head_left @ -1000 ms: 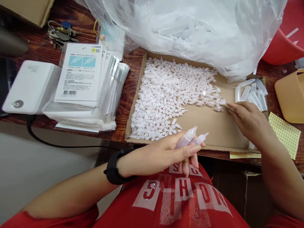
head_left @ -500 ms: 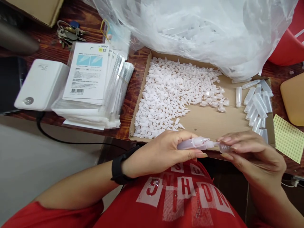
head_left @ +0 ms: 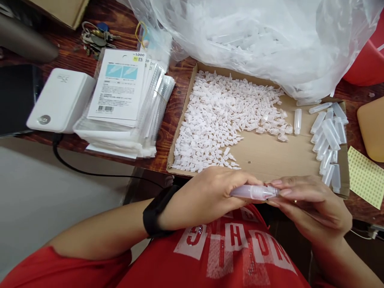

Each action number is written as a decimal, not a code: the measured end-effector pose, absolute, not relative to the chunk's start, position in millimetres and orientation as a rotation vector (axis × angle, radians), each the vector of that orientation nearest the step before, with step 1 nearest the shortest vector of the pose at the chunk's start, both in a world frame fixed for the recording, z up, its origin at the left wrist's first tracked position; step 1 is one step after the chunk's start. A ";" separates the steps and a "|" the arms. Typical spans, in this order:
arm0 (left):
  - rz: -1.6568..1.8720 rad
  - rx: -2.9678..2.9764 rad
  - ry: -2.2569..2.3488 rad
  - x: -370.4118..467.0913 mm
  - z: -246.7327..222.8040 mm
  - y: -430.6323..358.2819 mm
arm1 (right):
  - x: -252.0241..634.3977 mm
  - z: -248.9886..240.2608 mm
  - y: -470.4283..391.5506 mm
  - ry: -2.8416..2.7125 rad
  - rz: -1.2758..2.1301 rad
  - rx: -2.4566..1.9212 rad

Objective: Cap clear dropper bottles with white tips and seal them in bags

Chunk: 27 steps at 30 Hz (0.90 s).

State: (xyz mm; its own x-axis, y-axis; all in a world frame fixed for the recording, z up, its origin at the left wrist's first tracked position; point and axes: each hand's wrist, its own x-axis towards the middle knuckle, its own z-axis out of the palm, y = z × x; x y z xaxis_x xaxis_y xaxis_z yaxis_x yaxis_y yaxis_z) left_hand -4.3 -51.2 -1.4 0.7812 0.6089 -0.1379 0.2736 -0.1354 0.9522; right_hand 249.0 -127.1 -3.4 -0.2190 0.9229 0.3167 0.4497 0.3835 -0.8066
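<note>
In front of the red shirt, my left hand [head_left: 207, 196] is closed around small translucent plastic tubes [head_left: 243, 192], which point to the right. How many it grips I cannot tell, as they overlap. A clear ribbed cap [head_left: 271, 193] sits over a tube's nozzle end, pinched by the fingertips of my right hand [head_left: 318, 204]. Behind both hands is a shallow cardboard tray [head_left: 258, 154]. It holds a heap of white nozzle tips [head_left: 216, 116], several clear caps [head_left: 270, 124] and a group of tubes [head_left: 325, 138] at its right side.
A large clear plastic bag [head_left: 264, 44] of parts overhangs the tray's back edge. To the left lie packaged cards [head_left: 118, 88], a white power bank [head_left: 61, 100] with a cable, and keys [head_left: 97, 38]. A yellow dotted sheet [head_left: 366, 176] and a red container [head_left: 364, 64] are at right.
My right hand has moved left toward my left hand, bringing the clear cap over the tube's nozzle, which was bare before. The view has shifted slightly.
</note>
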 end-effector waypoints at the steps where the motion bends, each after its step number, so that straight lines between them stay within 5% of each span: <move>1: 0.386 1.820 0.669 -5.4 -2.5 -52.9 | 247.9 -3.1 -126.5 -1.841 0.691 -1.243; 7: 0.536 2.139 0.625 -11.8 -5.2 -56.8 | 250.7 3.5 -121.6 -2.080 0.806 -1.226; 14: 0.746 2.364 0.583 -7.2 -9.6 -62.1 | 254.4 8.1 -113.6 -2.447 0.356 -1.157; 24: 0.732 2.426 0.556 -10.0 -10.7 -64.2 | 254.3 3.3 -118.0 -2.515 0.368 -1.098; 27: 0.790 2.473 0.530 -9.3 -9.8 -63.5 | 249.7 6.7 -116.6 -2.409 0.652 -1.153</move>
